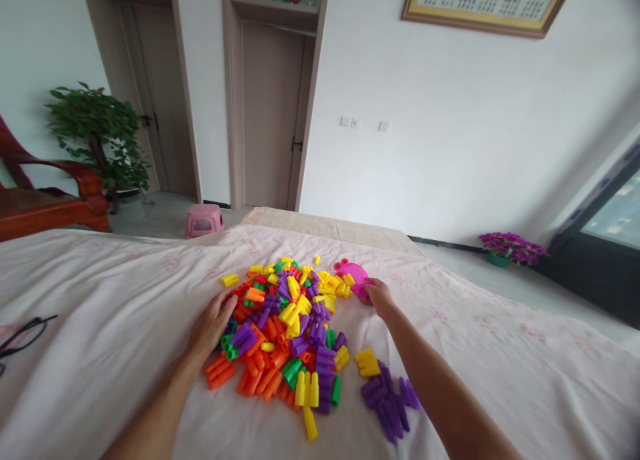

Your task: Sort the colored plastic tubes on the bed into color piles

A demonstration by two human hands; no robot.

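Note:
A heaped pile of plastic building blocks [280,327] in orange, yellow, purple, green and red lies on the bed cover. My left hand [216,317] rests against the pile's left side, fingers stretched out and holding nothing I can see. On the far right side of the pile, my right hand [379,296] grips the edge of a bright pink plastic piece [356,277] with small round bumps at one corner. Several yellow blocks [330,285] touch or lie close to the pink piece. A smaller group of purple blocks [387,403] sits nearer to me, under my right forearm's left side.
A pale flowered cloth [475,367] covers the surface. Black-framed glasses [30,333] lie at the left edge. Beyond are a pink stool [205,220], a wooden armchair [55,187], a leafy plant [103,140] and purple flowers [515,247] on the floor.

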